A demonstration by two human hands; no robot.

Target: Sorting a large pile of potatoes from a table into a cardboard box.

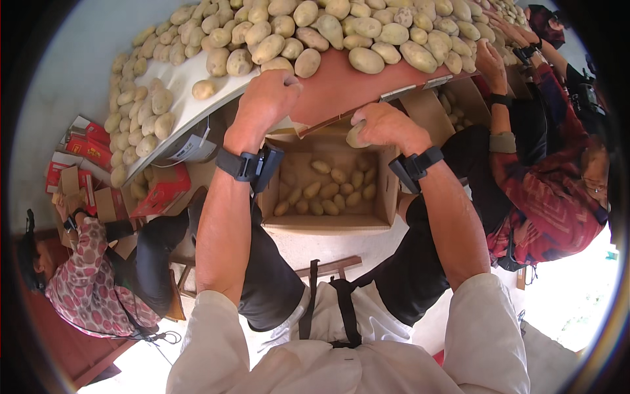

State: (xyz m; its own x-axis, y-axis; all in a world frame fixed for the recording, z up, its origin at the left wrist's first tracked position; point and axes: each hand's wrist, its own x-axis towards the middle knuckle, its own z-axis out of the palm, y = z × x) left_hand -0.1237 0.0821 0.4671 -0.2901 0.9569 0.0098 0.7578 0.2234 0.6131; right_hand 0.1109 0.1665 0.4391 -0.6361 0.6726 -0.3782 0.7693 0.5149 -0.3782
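Note:
A potato is in the fingers of my right hand, over the back right of an open cardboard box. Several loose potatoes lie on the bottom of that box, between my knees. My left hand is at the front edge of the red tabletop, its fingers curled down. Just beyond it sits another potato, partly covered by the hand. Whether my left fingers grip anything is hidden by the back of the hand.
A large heap of potatoes covers the back of the table. More lie on a white board at left. A person in a spotted top sits left by red cartons; another in red sleeves sits right, near a box of potatoes.

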